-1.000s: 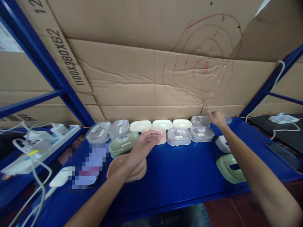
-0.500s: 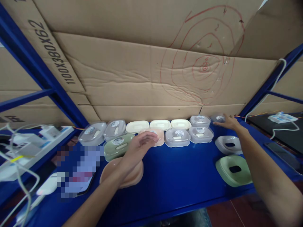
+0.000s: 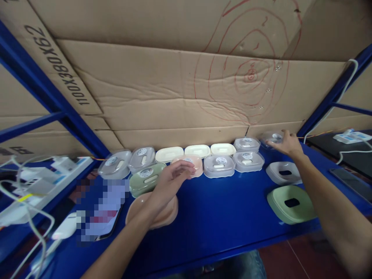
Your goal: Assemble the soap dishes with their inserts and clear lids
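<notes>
Head view: right hand touches a clear rounded plastic lid.

Nine lidded soap boxes, three open trays

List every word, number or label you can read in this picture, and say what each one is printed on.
"1100X380X62", printed in black on the cardboard sheet at upper left, running slantwise.
Round stickers on the soap box lids: too small to read.
Red rings drawn on the cardboard backing: no letters.
Pixelated patch: unreadable.
</notes>
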Demonstrator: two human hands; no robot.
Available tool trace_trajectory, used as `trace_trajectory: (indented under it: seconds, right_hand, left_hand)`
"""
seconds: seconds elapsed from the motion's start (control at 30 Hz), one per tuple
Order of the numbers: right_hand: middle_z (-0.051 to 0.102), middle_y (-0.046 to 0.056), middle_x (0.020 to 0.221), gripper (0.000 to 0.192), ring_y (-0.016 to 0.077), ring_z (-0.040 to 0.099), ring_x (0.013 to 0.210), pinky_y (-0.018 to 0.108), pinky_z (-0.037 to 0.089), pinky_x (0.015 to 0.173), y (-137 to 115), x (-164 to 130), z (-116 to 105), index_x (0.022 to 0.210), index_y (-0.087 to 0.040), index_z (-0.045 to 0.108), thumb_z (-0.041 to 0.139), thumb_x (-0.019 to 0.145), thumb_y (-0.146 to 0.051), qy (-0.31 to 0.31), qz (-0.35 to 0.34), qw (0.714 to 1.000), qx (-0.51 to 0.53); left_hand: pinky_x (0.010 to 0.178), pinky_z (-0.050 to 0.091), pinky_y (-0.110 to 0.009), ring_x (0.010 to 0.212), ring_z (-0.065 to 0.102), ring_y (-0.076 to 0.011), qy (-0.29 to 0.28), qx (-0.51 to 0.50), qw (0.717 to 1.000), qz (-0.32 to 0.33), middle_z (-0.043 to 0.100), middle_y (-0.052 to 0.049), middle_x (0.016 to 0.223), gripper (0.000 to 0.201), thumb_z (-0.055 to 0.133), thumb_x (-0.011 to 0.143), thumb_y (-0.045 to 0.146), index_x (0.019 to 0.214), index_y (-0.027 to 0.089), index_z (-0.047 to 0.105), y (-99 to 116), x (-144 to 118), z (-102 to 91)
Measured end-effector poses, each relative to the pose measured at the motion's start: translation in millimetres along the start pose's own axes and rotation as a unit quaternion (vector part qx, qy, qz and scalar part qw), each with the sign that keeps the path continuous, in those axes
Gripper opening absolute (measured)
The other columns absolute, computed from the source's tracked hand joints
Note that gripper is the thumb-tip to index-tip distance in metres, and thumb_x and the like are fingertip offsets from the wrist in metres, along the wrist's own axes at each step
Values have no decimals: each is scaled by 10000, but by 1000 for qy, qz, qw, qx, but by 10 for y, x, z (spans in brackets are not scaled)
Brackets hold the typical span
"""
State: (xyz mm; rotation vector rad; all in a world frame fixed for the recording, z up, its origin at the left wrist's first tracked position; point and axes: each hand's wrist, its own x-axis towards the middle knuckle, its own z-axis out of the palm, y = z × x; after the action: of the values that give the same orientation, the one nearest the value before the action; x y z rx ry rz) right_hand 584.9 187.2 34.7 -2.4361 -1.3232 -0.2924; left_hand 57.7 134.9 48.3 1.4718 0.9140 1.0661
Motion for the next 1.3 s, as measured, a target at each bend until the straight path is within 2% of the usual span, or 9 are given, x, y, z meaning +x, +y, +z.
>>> trace_trajectory:
  seconds: [0.13, 0.27, 0.37, 0.47, 0.6, 0.73, 0.9, 1.07, 1.3]
  right_hand:
    - [593, 309, 1483, 865, 331, 542, 1412, 354, 383, 1080, -229, -101, -176, 1629, -105, 413, 725, 994, -603, 51, -46, 997, 40]
    - [609, 224, 1524, 909, 334, 604, 1330, 407, 415, 1156, -842, -492, -400, 1653, -161, 402, 799, 932, -550, 86, -205, 958, 182]
    - [607, 202, 1535, 1043, 400, 637, 1294, 550, 471, 1156, -1446, -1073, -544, 1640, -185, 439, 837, 822, -694, 33, -342, 900, 267]
    - [629, 170, 1498, 1042, 454, 599, 1381, 652, 491, 1154, -1964, -1689, -601, 1607, -292, 499, 890, 747, -734, -47, -417, 856, 302]
    - [588, 152, 1593, 1045, 490, 535, 1477, 733, 435, 1208, -2269, -2075, -576, 1589, -350, 547, 935, 699, -736, -116, -461, 814, 334]
    - [637, 109, 1566, 692, 416, 570, 1471, 661, 445, 1226, -2148, -1795, -544, 1562, -335, 584, 716, 970, -669, -129, -462, 815, 325]
    - [735, 157, 1411, 465, 364, 685, 1324, 509, 505, 1162, -1882, -1081, -410, 1385, -178, 713, 532, 1096, -494, -111, -407, 897, 135]
    - [741, 170, 1427, 474, 343, 692, 1338, 420, 523, 1136, -2010, -628, -129, 1393, -136, 738, 590, 1066, -446, -185, -380, 906, 12]
    - [705, 161, 1489, 704, 363, 669, 1363, 419, 550, 1100, -2337, -424, 206, 1476, -197, 699, 767, 926, -631, -260, -373, 889, -57]
  left_hand:
    - [889, 607, -414, 984, 779, -273, -2, -18, 1000, 4, 826, -86, 1000, 326, 841, 897, 523, 1009, 220, 798, 1, -8, 22]
    - [938, 610, -446, 998, 793, -286, -13, -51, 999, -3, 830, -97, 1022, 360, 839, 911, 543, 1038, 210, 791, -5, -21, 36]
    - [1012, 601, -484, 1099, 791, -318, -43, -96, 994, -14, 826, -126, 1137, 431, 839, 922, 560, 1153, 200, 787, 28, -60, 63]
    - [1065, 586, -506, 1195, 773, -346, -94, -161, 982, -30, 805, -154, 1262, 548, 856, 905, 590, 1280, 203, 759, 75, -110, 94]
    - [973, 616, -482, 1096, 809, -341, -58, -202, 976, -51, 820, -138, 1222, 494, 887, 894, 488, 1280, 214, 750, 83, -125, 89]
    - [1017, 606, -475, 1021, 829, -326, -3, -210, 976, -58, 842, -114, 1119, 404, 909, 848, 405, 1156, 183, 771, 43, -67, 21]
    - [967, 625, -455, 925, 844, -328, 42, -204, 974, -87, 846, -96, 939, 432, 932, 796, 392, 1113, 182, 727, 48, -27, -13]
    - [889, 636, -401, 846, 842, -290, 60, -192, 976, -88, 832, -79, 913, 399, 900, 801, 320, 1115, 168, 706, 45, -20, 4]
    - [766, 628, -347, 809, 836, -276, 50, -174, 976, -125, 829, -101, 869, 377, 848, 832, 257, 1158, 143, 697, 14, 6, -22]
